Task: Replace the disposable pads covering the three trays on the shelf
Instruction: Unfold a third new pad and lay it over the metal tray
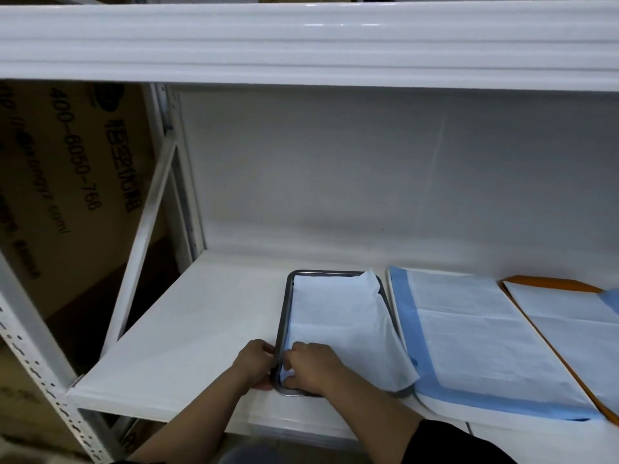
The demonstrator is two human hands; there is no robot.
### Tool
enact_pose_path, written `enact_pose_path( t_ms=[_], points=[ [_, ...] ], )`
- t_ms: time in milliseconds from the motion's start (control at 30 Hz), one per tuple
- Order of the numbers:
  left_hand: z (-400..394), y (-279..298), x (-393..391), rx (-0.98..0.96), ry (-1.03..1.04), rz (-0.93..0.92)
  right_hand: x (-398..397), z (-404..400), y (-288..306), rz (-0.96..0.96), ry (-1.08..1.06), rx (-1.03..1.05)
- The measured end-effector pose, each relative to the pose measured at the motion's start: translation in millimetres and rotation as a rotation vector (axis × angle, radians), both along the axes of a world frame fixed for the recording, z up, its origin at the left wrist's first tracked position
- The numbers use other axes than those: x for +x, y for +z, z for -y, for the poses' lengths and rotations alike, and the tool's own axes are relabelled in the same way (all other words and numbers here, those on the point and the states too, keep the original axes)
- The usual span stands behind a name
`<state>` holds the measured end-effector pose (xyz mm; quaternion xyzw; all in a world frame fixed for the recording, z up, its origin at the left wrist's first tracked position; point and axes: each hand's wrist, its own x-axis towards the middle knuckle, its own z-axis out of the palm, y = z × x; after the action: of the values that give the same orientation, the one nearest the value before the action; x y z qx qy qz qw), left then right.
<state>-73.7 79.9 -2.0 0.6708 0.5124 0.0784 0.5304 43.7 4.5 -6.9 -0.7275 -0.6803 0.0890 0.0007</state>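
Note:
A metal tray (283,316) lies on the white shelf, with a pale blue pad (338,316) spread loosely in it; the pad's right edge hangs over the rim. My left hand (256,365) grips the tray's near left rim from outside. My right hand (310,365) pinches the pad's near left corner inside the tray. To the right, a white tray (389,279) is covered by a flat pad with a blue border (469,339). At the far right sits an orange tray (549,283) under another pad (576,329), cut off by the frame.
The white shelf board (187,329) stretches left of the metal tray. A low upper shelf beam (301,45) runs overhead. A slanted metal brace (147,222) and a perforated upright (43,380) stand at the left, with a cardboard box (67,179) behind.

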Motion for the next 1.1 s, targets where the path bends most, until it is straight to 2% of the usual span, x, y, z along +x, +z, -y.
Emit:
enact_pose_path(
  t_ms=[133, 267, 333, 467, 733, 833, 967, 1100],
  points=[
    [-3, -5, 0, -0.013, 0.038, 0.044, 11, -1, 5, -0.060, 0.066, -0.095],
    [-1, -2, 1, -0.001, 0.040, 0.022, 17, -1, 13, 0.098, 0.176, -0.114],
    [-1, -3, 1, 0.009, 0.039, 0.002, 14, -1, 10, 0.100, 0.164, -0.088],
    [-2, -7, -1, 0.019, 0.030, -0.007, 7, 1, 3, -0.033, 0.038, -0.040],
    [-1, -10, 2, 0.017, 0.055, 0.019, -8, -8, -11, 0.102, 0.049, -0.035],
    [-2, -9, 2, 0.000, 0.042, 0.012, -5, -4, -15, 0.017, 0.019, 0.004],
    [-2, -8, 2, -0.026, 0.036, 0.012, 4, 10, -22, -0.291, -0.077, 0.137],
    [-4, -8, 2, -0.066, 0.034, 0.030, 5, 20, -22, -0.491, -0.145, 0.236]
  ],
)
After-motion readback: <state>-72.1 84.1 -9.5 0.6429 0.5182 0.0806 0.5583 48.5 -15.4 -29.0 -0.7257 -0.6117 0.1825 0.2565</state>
